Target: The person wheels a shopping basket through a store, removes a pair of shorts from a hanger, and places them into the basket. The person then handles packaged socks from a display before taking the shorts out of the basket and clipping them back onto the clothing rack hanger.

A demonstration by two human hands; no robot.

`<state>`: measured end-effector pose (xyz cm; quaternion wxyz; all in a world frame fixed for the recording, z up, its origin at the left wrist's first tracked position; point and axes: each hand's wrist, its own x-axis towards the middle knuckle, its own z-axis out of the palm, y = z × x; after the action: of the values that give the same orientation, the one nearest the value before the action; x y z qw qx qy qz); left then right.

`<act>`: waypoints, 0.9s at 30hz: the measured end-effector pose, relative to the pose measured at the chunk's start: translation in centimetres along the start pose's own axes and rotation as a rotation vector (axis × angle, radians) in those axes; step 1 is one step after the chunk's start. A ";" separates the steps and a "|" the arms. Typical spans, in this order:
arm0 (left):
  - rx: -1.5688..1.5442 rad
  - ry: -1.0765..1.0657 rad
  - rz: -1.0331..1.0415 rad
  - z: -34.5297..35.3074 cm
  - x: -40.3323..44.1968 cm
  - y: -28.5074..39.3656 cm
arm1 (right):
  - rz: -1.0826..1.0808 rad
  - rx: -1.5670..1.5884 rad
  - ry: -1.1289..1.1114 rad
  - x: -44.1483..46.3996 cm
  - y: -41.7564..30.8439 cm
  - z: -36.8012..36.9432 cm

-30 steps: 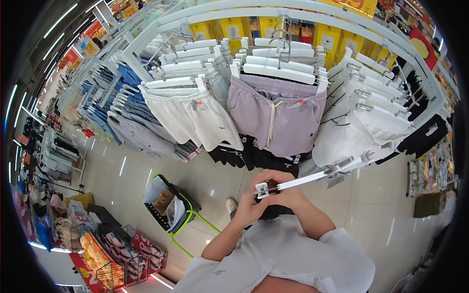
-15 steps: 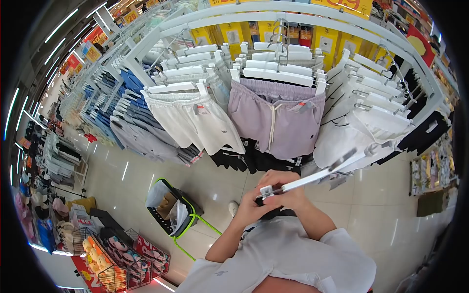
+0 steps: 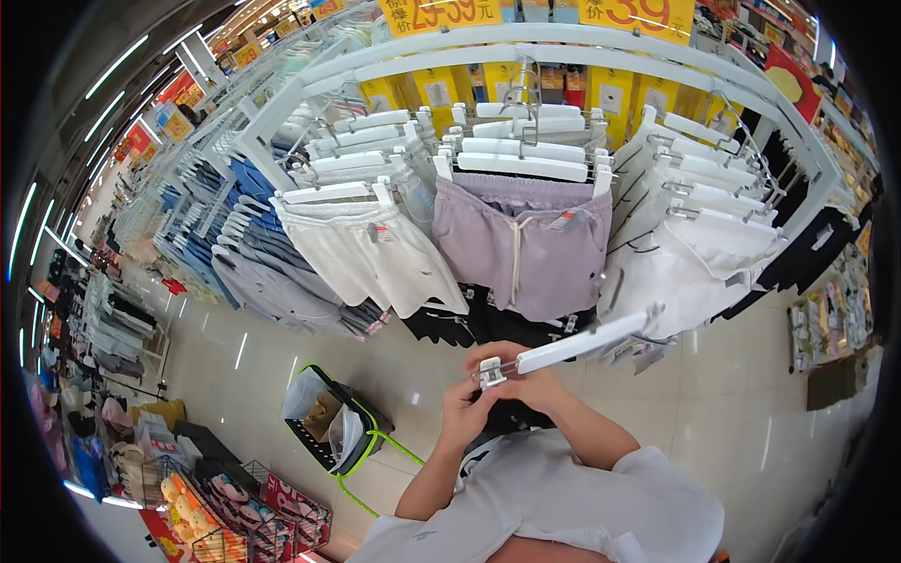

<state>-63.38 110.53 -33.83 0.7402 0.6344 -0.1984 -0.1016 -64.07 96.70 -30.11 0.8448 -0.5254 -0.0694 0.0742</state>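
A white clip hanger is held in front of my chest, slanting up to the right, with its near clip between my hands. My left hand is closed with its fingers pressed at this clip end. My right hand is wrapped round the hanger just beside it. Something black shows below my hands; whether it hangs from the hanger or is my own clothing I cannot tell. Facing me on the rack, lilac drawstring shorts and white shorts hang from similar hangers.
A white metal rack spans the front, with white garments at its right and black ones underneath. A black basket with a green rim stands on the floor at my left. Wire bins of plush goods are at lower left.
The hanger has swung slightly lower and to the left with both hands, and its clip end now faces me more. The rack appears slightly lower in view.
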 end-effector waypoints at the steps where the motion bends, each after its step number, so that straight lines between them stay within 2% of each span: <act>1: -0.036 0.029 -0.024 -0.2 -0.1 0.0 | 0.000 0.000 -0.015 0.1 -0.1 -0.1; 4: -0.106 0.125 -0.067 -1.7 -0.3 0.2 | -0.231 -0.309 -0.019 -0.8 1.1 -1.9; 6: -0.149 0.211 -0.093 -3.1 -0.1 0.2 | -0.155 -0.821 0.123 -3.4 0.7 -4.0; 8: -0.123 0.274 -0.044 -4.1 0.2 0.4 | -0.160 -0.884 0.060 -5.3 -1.8 -3.6; 10: -0.091 0.331 0.014 -4.7 0.3 0.7 | 0.097 -0.465 0.367 -8.0 -2.1 -5.0; 12: -0.109 0.317 0.039 -5.2 0.0 0.3 | -0.071 -0.471 0.693 -9.9 -1.9 -8.5; 14: -0.128 0.297 0.064 -5.5 -0.2 -0.1 | -0.615 -0.897 0.834 -8.3 -3.1 -9.4; 15: -0.187 0.267 0.044 -5.5 -0.2 -0.2 | -0.619 -0.899 0.834 -7.5 -3.9 -9.0; 18: -0.257 0.243 0.028 -5.0 0.1 -0.4 | -0.590 -0.340 0.585 -5.5 -5.7 -6.3; 19: -0.270 0.249 0.029 -4.9 0.3 -0.4 | -0.595 -0.338 0.587 -5.8 -5.1 -6.8; 21: -0.200 0.226 0.014 -5.2 0.2 -0.6 | -0.334 -0.332 0.792 -6.3 -3.9 -8.2; 22: -0.132 0.208 -0.010 -5.3 0.1 -0.6 | -0.425 -0.350 0.792 -5.8 -4.0 -8.2; 23: -0.133 0.208 -0.009 -5.1 0.2 -0.6 | -0.427 -0.351 0.792 -5.7 -4.4 -8.2; 25: -0.035 0.249 0.021 -4.6 0.5 -0.5 | -0.222 -0.311 0.787 -5.7 -5.1 -8.3; 27: -0.027 0.307 -0.063 -4.3 0.8 -1.0 | -0.307 -0.335 0.862 -5.2 -4.2 -8.7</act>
<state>-60.69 113.92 -35.20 0.7668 0.6382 -0.0614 -0.0295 -67.20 86.18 -30.32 0.7016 -0.6208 0.1988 -0.2878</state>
